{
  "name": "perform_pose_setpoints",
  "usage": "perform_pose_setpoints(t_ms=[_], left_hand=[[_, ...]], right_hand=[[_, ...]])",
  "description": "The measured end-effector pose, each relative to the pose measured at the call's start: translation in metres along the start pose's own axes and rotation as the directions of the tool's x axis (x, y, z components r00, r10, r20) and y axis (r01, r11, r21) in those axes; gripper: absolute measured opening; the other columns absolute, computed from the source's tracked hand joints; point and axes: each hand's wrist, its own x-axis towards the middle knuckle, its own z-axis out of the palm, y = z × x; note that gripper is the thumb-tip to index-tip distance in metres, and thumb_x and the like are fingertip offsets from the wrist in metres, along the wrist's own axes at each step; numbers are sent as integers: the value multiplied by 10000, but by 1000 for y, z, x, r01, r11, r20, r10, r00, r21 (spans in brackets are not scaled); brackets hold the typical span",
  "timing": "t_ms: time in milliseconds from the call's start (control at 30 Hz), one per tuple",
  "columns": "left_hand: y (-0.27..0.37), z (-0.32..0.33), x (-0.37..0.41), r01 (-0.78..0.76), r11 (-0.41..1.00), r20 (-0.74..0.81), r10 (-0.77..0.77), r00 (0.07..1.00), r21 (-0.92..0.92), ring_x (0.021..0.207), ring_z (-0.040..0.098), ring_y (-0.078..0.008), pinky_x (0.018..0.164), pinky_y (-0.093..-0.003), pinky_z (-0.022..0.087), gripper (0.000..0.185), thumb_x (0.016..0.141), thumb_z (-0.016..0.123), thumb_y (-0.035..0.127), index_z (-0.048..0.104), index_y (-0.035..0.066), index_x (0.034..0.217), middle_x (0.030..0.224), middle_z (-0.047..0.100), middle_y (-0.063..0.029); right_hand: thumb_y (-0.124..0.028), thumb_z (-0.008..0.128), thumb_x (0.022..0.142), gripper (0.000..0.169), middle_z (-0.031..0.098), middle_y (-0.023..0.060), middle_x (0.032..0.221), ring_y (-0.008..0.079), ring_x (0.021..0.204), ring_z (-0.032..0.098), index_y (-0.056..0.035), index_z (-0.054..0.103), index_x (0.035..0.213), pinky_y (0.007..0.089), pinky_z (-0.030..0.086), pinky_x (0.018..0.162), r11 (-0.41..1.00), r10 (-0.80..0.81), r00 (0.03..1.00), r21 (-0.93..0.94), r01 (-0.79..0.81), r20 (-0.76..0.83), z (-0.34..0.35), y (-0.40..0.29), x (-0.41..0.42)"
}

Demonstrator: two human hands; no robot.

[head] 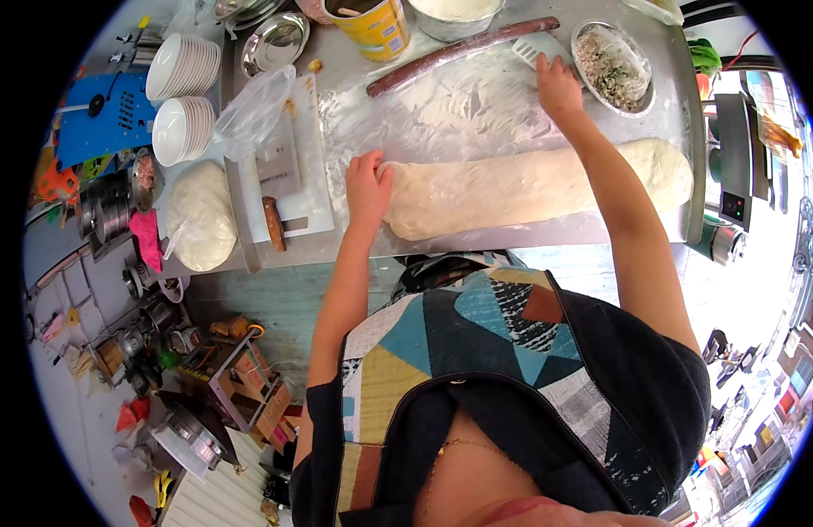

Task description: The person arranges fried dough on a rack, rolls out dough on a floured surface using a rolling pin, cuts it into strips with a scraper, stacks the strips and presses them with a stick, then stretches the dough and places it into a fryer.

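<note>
A long flattened slab of dough (492, 191) lies along the near edge of the metal worktop (354, 244). At its left end my left hand (369, 191) grips the edge, thumb against the dough and fingers curled. My right hand (560, 89) is beyond the slab, its fingers over a white slotted turner (529, 49). Whether they grip the turner is hidden beneath the hand. Just right of that hand stands a metal bowl (650, 105) of minced filling (604, 69) with green bits and a crumpled clear plastic bag on it.
A dark rolling pin (462, 56) lies on the floured far side. Left are a white cutting board (317, 197), a wooden-handled cleaver (273, 224), a plastic bag (256, 112), stacked white bowls (182, 132) and bagged dough (202, 217). A yellow tin (380, 33) stands at the back.
</note>
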Motion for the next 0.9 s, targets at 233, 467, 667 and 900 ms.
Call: perform_pose_setpoints(t_ms=[233,467,667,900], left_hand=[[-3,2,16,226,970,154,-237,959,83,907,554,-319,806,-414,462,278,752,753,165,588,39,937,932,595,-130],[-11,-2,-3,88,996,42,-88,995,-3,936,543,-329,831,-425,457,262,768,732,130,603,49,981,1014,574,-140],[13,1,-2,-140,980,-69,151,986,139,981,534,-339,852,-439,455,330,770,724,116,625,64,1080,1065,586,-109],[26,14,29,-300,949,55,296,954,93,1213,504,-313,1002,-475,413,367,826,678,139,619,108,1187,1285,570,-83]], right_hand=[[-79,569,830,452,610,415,1052,367,701,687,61,515,1256,406,557,531,991,-74,983,123,54,167,-49,-120,-26],[-34,504,842,481,597,195,1155,291,970,645,22,440,1316,364,559,752,947,-301,954,114,300,-2,-84,-61,-55],[-71,542,856,487,584,190,1084,307,902,644,12,436,1324,374,570,693,986,-162,979,49,157,127,-51,-14,-48],[-74,508,866,349,643,128,852,259,734,674,5,526,1205,376,552,573,873,-357,934,355,333,2,-110,-117,-47]])
